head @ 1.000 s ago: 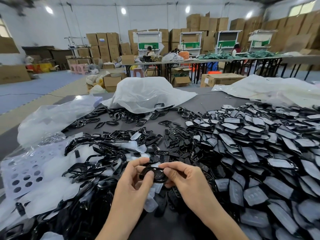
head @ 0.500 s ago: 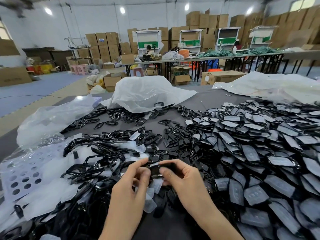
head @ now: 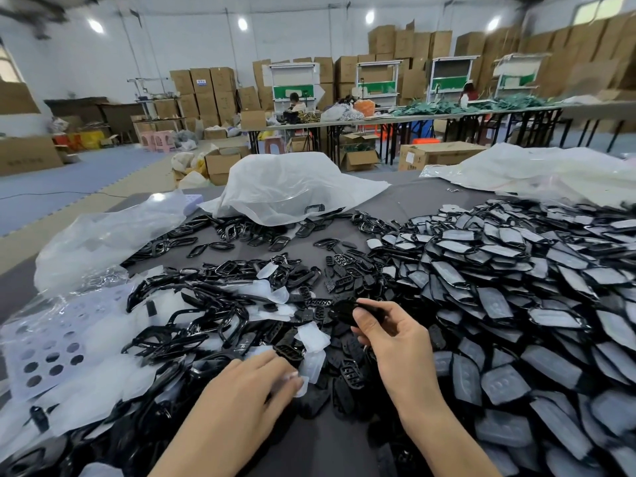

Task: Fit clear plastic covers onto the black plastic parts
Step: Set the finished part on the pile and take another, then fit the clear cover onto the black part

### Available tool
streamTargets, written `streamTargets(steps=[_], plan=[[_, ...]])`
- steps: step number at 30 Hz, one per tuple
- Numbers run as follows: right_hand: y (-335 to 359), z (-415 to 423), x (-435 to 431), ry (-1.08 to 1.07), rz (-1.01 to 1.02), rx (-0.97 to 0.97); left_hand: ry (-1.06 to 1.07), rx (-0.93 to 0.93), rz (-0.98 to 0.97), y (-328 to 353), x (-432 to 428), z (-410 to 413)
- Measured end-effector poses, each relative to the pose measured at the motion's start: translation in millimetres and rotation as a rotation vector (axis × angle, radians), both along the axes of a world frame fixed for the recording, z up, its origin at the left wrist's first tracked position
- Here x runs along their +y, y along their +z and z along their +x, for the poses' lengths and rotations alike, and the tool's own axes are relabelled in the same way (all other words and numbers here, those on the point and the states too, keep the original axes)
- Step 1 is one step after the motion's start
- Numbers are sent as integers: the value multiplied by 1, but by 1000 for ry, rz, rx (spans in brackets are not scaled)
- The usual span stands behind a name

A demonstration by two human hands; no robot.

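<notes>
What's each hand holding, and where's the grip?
Right hand pinches a black part by its right end. Left hand touches a clear cover; whether it grips it is too blurred to tell.

I can read no text, number or brand at this moment. A blue label stands on a stacked cardboard box at the back wall; its characters are too small to resolve. Faint dark print shows on the side of the left carton and on the face of the low carton on the floor to the right; both are blurred beyond reading.
</notes>
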State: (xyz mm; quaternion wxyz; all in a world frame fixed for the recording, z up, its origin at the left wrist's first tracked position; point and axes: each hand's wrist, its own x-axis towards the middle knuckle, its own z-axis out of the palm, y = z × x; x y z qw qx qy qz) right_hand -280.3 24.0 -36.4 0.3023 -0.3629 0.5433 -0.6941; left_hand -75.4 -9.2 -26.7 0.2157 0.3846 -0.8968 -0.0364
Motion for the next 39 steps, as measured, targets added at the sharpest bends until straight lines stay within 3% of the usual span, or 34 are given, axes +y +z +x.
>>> streamTargets(steps=[6, 9, 13, 18, 24, 28, 32, 39], plan=[[4, 4, -3, 182, -37, -290, 135, 628, 349, 5, 3, -9], [2, 6, -5, 279, -59, -387, 147, 801, 515, 4, 4, -13], [0, 7, -9, 202, -80, -416, 145, 1007, 639, 2, 2, -15], [-4, 5, -11, 136, -64, -448, 8, 966, 819, -4, 2, -20], [-5, 4, -8, 160, -33, -418, -83, 751, 629, -3, 14, -29], [-1, 12, -3, 311, 32, -352, -53, 704, 486, -6, 13, -30], [-1, 19, 1, 403, 73, -218, 104, 799, 410, -10, 7, -27], [3, 27, 4, 448, 28, -166, 109, 1021, 509, -10, 5, -28]])
